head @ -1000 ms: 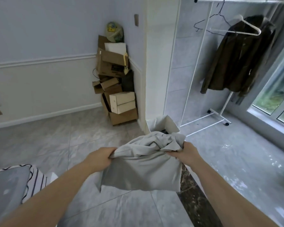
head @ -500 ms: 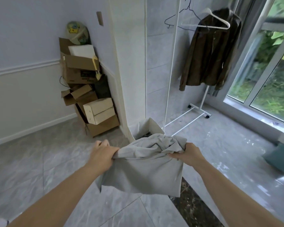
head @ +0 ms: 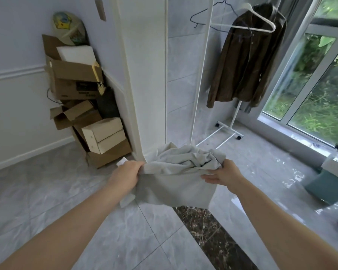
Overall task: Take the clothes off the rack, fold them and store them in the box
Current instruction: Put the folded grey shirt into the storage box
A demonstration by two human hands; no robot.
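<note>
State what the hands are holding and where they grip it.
Both hold the light grey folded cloth garment: left hand grips its upper left edge, right hand its bunched upper right edge.

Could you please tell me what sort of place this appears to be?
Probably a room in a home: a jacket hangs on a clothes rack beside a window, with cardboard boxes piled in the corner.

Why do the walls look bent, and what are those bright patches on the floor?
Head view: the wide-angle lens bows the rack pole and wall edges; daylight from the window glares off the glossy floor tiles; the grey garment between both hands stays fairly sharp.
</note>
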